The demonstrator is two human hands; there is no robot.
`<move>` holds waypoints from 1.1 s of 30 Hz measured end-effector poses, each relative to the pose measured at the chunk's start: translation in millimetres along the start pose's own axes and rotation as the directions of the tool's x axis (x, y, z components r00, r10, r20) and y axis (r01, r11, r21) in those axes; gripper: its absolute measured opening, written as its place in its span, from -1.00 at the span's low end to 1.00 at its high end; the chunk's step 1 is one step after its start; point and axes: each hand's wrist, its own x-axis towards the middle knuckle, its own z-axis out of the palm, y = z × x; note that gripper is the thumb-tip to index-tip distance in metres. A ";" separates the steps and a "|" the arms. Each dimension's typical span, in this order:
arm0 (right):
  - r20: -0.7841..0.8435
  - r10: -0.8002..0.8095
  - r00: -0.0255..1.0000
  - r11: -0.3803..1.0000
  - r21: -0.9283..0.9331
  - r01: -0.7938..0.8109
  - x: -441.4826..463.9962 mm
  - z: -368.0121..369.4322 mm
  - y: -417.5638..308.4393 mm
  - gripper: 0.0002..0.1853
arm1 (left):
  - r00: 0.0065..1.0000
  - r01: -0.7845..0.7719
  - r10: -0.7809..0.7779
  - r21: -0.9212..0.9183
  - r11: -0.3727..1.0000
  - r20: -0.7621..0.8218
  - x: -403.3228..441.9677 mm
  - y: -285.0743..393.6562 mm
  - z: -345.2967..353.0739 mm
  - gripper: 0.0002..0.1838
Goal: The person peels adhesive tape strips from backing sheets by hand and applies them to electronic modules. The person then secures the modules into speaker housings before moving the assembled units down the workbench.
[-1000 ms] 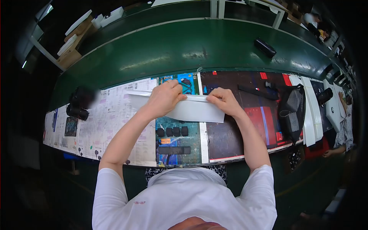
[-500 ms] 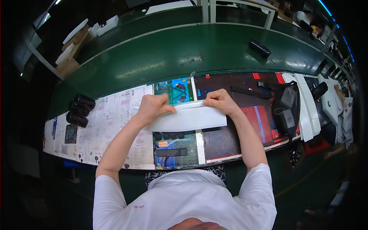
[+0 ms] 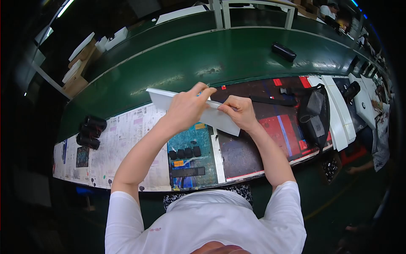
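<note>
A long white folded cardboard piece is held up over the middle of the bench, tilted so that its left end is higher and farther away. My left hand is closed over its upper edge near the middle, with the index finger reaching forward. Just to the right, my right hand pinches the same edge between thumb and fingers. My left hand hides part of the cardboard. Beneath lies a blue-green printed sheet with several small black blocks and a dark flat bar on it.
Black cylinders stand at the left. A black mesh bag with a strap and white cardboard strips lie at the right. Another black cylinder rests on the green surface behind. People are at the far right.
The cardboard has been raised and turned from nearly level to slanting down to the right. My left hand has moved right and forward along its edge, closer to my right hand.
</note>
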 end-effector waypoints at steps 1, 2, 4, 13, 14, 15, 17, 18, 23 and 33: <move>-0.003 -0.020 1.000 1.000 -0.018 0.020 -1.0 1.9 -2.5 -0.80 | 0.994 0.042 -0.039 -0.025 0.999 0.107 4.8 1.8 3.1 -0.71; -0.009 -0.040 0.999 0.998 -0.038 0.039 -2.2 2.6 -4.2 -0.80 | 0.978 0.105 -0.083 -0.110 0.988 0.190 9.7 -0.6 2.4 -0.76; 0.148 0.030 0.989 0.998 -0.065 -0.020 -3.8 -7.5 -0.4 -0.76 | 0.921 0.236 -0.130 -0.259 0.937 0.367 21.8 -5.4 -1.8 -0.87; 0.156 0.198 0.968 0.739 0.625 -0.252 8.0 -35.5 22.3 -0.38 | 0.948 -0.042 0.217 -0.582 0.812 0.235 20.9 -7.5 -77.3 -0.76; 0.065 0.203 0.977 0.841 0.500 -0.208 6.8 -28.8 27.1 -0.42 | 0.938 -0.063 0.267 -0.646 0.761 0.223 17.5 -6.1 -84.7 -0.76; -0.022 0.192 0.981 0.919 0.356 -0.172 7.9 -26.3 22.5 -0.44 | 0.928 -0.080 0.311 -0.706 0.704 0.205 12.7 -6.4 -90.7 -0.75; -0.168 -0.048 0.985 0.983 -0.181 0.017 8.7 -28.1 10.7 -0.21 | 0.909 -0.035 0.341 -0.770 0.636 0.241 2.2 -7.6 -98.0 -0.66; -0.159 -0.136 0.978 0.951 -0.296 0.084 12.2 -30.5 -6.9 -0.18 | 0.903 -0.029 0.348 -0.771 0.636 0.253 -3.8 -6.3 -99.9 -0.66; 0.196 -0.234 0.952 0.827 -0.475 0.301 17.7 -43.8 -29.1 -0.27 | 0.881 -0.025 0.351 -0.711 0.702 0.316 -30.7 -8.6 -104.0 -0.84; 0.553 0.283 0.784 0.942 -0.315 -0.118 9.3 -11.0 6.9 -0.61 | 0.676 0.539 -0.177 -0.316 0.780 0.716 -83.5 -137.8 -72.7 -0.44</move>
